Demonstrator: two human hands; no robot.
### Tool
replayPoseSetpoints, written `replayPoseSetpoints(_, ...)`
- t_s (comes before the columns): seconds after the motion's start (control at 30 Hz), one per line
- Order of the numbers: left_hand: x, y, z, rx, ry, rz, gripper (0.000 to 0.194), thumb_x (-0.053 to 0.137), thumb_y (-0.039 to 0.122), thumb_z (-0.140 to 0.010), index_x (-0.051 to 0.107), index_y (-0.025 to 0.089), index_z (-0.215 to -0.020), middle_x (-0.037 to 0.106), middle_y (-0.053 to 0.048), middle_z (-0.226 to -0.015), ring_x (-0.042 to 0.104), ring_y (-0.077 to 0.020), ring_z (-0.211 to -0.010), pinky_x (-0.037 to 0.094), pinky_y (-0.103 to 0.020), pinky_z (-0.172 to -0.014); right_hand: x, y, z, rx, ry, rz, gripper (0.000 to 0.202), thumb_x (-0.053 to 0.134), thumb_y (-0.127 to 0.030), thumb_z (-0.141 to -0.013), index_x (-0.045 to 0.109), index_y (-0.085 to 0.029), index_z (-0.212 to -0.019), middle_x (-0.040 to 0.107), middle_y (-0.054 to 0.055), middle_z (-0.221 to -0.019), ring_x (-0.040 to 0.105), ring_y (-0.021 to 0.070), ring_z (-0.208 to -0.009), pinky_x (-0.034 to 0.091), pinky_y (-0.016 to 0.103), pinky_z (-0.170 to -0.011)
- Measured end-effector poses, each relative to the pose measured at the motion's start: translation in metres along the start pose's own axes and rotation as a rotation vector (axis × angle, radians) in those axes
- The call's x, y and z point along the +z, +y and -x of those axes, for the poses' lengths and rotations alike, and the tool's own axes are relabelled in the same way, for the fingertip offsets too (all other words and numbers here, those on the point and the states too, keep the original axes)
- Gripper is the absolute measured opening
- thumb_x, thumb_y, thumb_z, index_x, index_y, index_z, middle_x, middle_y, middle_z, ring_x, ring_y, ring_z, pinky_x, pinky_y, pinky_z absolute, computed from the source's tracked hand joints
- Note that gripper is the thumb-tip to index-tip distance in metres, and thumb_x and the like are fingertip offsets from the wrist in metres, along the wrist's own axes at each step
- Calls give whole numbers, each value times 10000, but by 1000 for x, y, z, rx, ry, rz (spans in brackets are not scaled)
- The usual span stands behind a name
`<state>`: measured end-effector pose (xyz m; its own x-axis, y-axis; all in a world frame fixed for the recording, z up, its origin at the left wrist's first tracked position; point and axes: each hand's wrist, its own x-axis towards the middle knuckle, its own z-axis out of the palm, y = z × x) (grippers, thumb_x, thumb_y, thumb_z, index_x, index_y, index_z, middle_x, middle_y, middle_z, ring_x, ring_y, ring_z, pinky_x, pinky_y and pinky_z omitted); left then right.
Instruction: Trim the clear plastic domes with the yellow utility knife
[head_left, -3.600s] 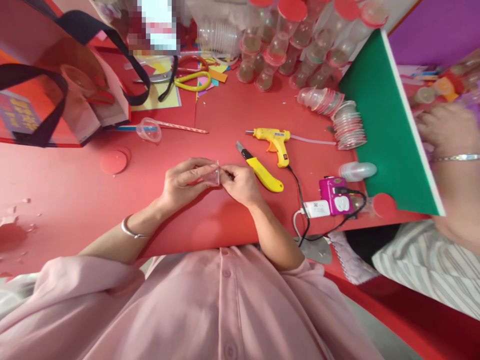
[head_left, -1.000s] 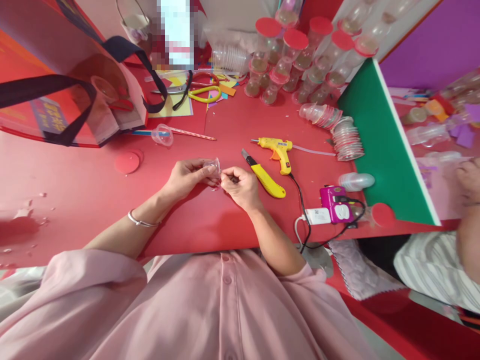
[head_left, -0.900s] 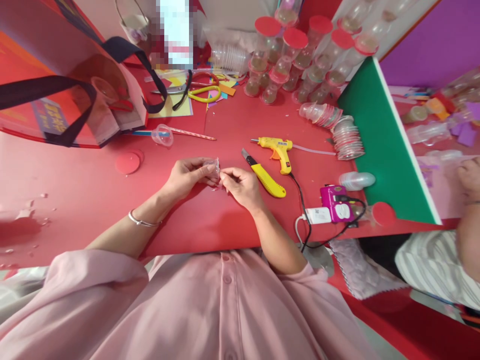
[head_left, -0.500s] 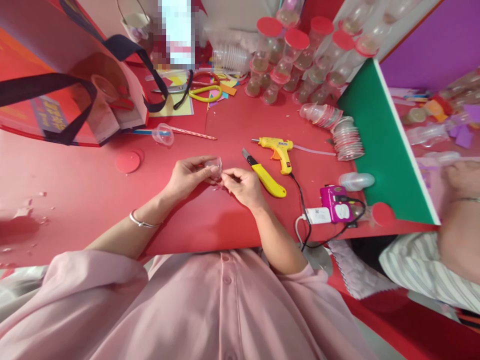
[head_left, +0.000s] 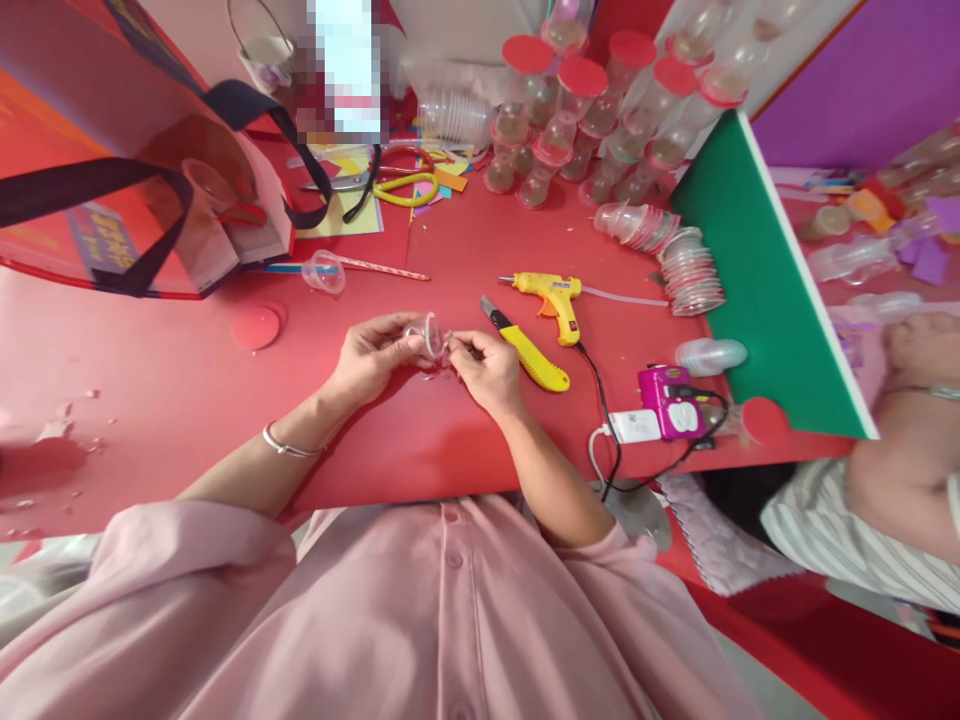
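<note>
My left hand (head_left: pixel 375 357) is closed round a small clear plastic cup (head_left: pixel 430 336), its rim turned to the right. Close to that rim, my right hand (head_left: pixel 486 370) has its thumb and fingers pinched together at a tiny whitish piece too small to make out. A yellow utility knife (head_left: pixel 534 358) lies just right of my right hand, its blade pointing up and left. Beyond it rests a yellow glue gun (head_left: pixel 555 300) with its nozzle to the left. Small scraps lie on the red table (head_left: pixel 405 440) under my fingers.
Scissors (head_left: pixel 406 189) and coloured paper lie at the back. Capped cup shapes (head_left: pixel 555 140) stand behind, with stacked cups (head_left: pixel 691 272) by a green divider (head_left: pixel 772 290). A magenta power adapter (head_left: pixel 667 400) is at right. A bag (head_left: pixel 45 230) stands left; another person's arm (head_left: pixel 915 440) is far right.
The cup in my left hand has turned so its rim shows to the right. My right hand has drawn slightly away from it. The view has shifted a little.
</note>
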<state>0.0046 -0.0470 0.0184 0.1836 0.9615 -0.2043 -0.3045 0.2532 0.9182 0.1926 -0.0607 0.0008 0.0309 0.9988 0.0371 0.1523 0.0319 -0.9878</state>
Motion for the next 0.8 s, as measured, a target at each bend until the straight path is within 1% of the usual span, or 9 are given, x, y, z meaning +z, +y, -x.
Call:
replayPoseSetpoints(0.1,2,5,-2,1,-22,38,570,960,396,-709,745,152,-1177,810,-91,-923,807,-250,-772,706,-403,-702,-5,-1,1,-7,-3,10,354,616,-534,-972,756,-213,-923,699,1,-696,574,130,-576,476,251,-574)
replayPoseSetpoints(0.2,3,8,-3,7,-37,51,569,946,362,-726,722,159,-1207,793,-71,-890,797,-242,-752,704,-396,-665,-9,-3,3,-98,47,153,426,591,-537,-1006,702,-214,-751,642,0,-641,533,125,-582,462,258,-604)
replayPoseSetpoints(0.27,3,8,-3,4,-43,48,577,944,325,-725,713,157,-1226,790,-74,-913,792,-235,-750,701,-385,-655,-9,-4,3,-168,60,243,419,631,-494,-992,662,-216,-679,623,-2,-632,531,126,-598,466,265,-637)
replayPoseSetpoints(0.33,3,8,-3,-2,-42,38,586,944,306,-724,706,153,-1237,790,-84,-946,787,-231,-747,697,-379,-641,-8,-4,3,-206,35,268,295,680,-415,-954,689,-217,-736,650,0,-686,548,127,-613,478,268,-649)
replayPoseSetpoints(0.4,3,7,-4,-7,-37,27,584,941,320,-729,703,145,-1233,785,-85,-928,776,-226,-722,691,-373,-613,-7,-4,3,-222,-13,255,120,695,-328,-917,746,-220,-917,682,3,-765,577,134,-640,500,270,-662)
replayPoseSetpoints(0.47,3,7,-5,-11,-32,14,582,940,341,-731,704,135,-1221,776,-80,-884,762,-217,-691,681,-359,-578,-7,-5,3,-243,-54,244,177,657,-268,-919,763,-229,-1056,694,11,-828,599,140,-678,513,272,-680)
replayPoseSetpoints(0.57,5,7,-7,-12,-26,-3,574,942,350,-729,711,128,-1204,772,-76,-861,748,-202,-671,666,-330,-548,-10,-7,4,-247,-87,224,214,575,-223,-947,785,-235,-986,714,24,-868,639,148,-743,511,276,-701)
replayPoseSetpoints(0.67,5,6,-7,-14,-17,-14,565,940,355,-733,717,132,-1202,774,-73,-852,746,-199,-663,661,-323,-541,-12,-10,5,-201,-98,200,221,563,-227,-939,781,-221,-902,729,33,-861,652,159,-758,503,282,-683)
replayPoseSetpoints(0.8,2,2,-7,1,-27,-50,524,922,376,-769,734,121,-1186,791,-99,-892,762,-210,-667,659,-326,-553,-11,-13,6,-219,-89,184,219,624,-350,-969,791,-207,-957,688,29,-802,590,146,-657,485,289,-636)
